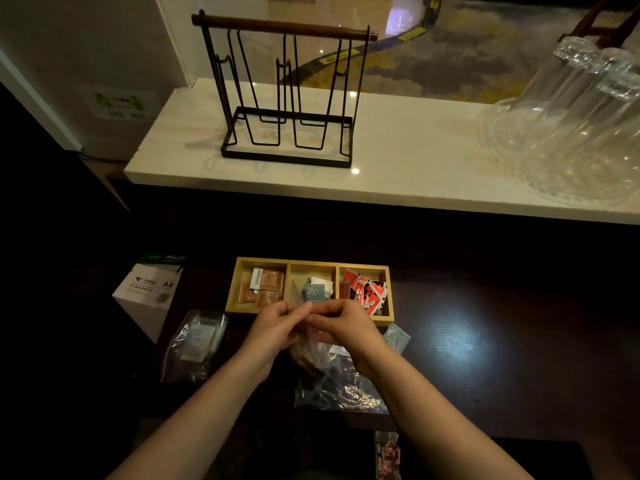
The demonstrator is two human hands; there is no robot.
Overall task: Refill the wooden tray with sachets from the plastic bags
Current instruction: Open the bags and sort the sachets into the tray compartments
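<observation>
Dim light; much of the dark desk (485, 358) is hard to read. Both hands meet just in front of the wooden tray (388, 299), covering its near rim at the middle. Left hand (273, 329) and right hand (341, 325) have fingertips pinched together on the top edge of a clear plastic bag (313, 355); most of that bag is hidden behind the hands, its contents only a brownish blur.

Tray lies long axis left to right, three compartments side by side: orange-brown sachets (265, 289) in the left one, pale blue-grey sachets (315, 291) in the middle, red-and-white sachets (367, 289) in the right.

Second plastic bag (195, 344) lies left of the hands, with pale packets inside, print illegible. Crumpled bag (343, 389) sits under the right wrist. One blue-grey sachet (397, 337) loose by the tray's near right corner. Another packet (388, 455) is cut off at the bottom edge.

Behind: wire rack (287, 98) on the pale counter (415, 161), glassware (571, 126) at right, A4 paper box (149, 289) at left
</observation>
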